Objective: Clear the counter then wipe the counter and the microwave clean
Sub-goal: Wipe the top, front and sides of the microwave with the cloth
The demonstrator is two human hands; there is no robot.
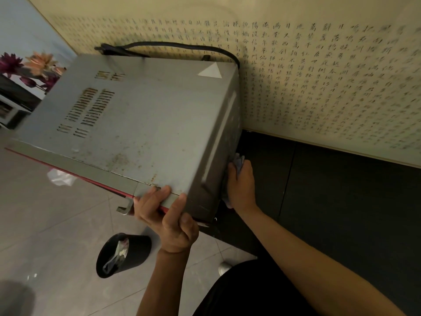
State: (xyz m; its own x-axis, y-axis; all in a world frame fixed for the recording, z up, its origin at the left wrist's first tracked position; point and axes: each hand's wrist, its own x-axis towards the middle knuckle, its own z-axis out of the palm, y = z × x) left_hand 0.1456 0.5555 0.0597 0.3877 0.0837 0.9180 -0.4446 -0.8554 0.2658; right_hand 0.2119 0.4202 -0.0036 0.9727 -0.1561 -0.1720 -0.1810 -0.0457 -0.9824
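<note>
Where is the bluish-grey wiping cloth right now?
In the head view, the bluish-grey cloth is bunched in the right hand, pressed against the side of the tilted grey metal microwave, above the dark counter.

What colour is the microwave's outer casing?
The microwave casing is grey, with brownish specks; the head view shows it.

Bare forearms (319,265); blk garment (246,293); wht shoe (225,267).

The microwave (148,115) is grey, rust-speckled and red-edged in front; the cloth (239,159) is bluish; the counter (341,190) and the lower-left bin (136,249) are black; the wall (319,65) is cream, patterned with rows of dark calligraphy.
</note>
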